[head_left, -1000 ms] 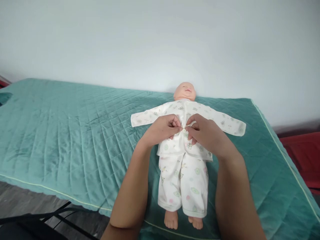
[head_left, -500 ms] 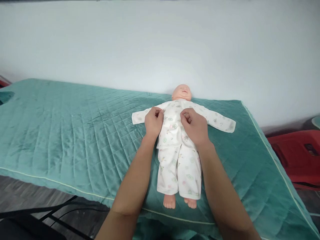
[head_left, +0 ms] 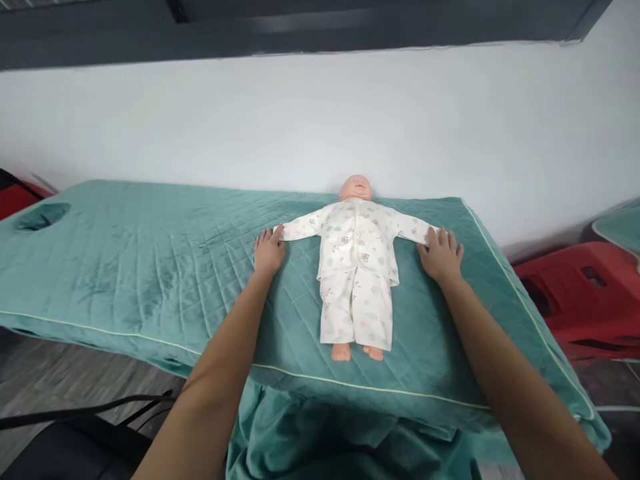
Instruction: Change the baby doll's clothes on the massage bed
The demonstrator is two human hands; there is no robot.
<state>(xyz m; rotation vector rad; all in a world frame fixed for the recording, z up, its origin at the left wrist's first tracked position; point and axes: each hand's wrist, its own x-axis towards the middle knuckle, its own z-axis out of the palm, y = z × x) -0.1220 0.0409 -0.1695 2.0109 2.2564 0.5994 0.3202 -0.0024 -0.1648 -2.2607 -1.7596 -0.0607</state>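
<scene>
A baby doll (head_left: 355, 187) lies on its back, head toward the wall, arms stretched out to both sides. It wears a white patterned long-sleeved top (head_left: 345, 243) and matching trousers (head_left: 373, 310), with bare feet showing below the cuffs. At the end of the sleeve on the left rests my left hand (head_left: 269, 251), palm down with fingers extended. My right hand (head_left: 442, 255) lies on the cuff of the other sleeve, its fingers spread. Both cuffs are partly covered by my fingers, so the doll's hands are hidden.
Beneath the doll is a green quilted bed cover (head_left: 150, 260) with pale piping, pushed against a white wall (head_left: 300, 120). A face hole (head_left: 43, 217) shows at the left end. Red plastic seats or stools (head_left: 590, 293) stand right; a black chair (head_left: 65, 447) is at lower left.
Both hands have moved outward from the doll's chest to its sleeve ends, and their curled fingers have straightened. The camera view has tilted up, showing a dark beam above the wall.
</scene>
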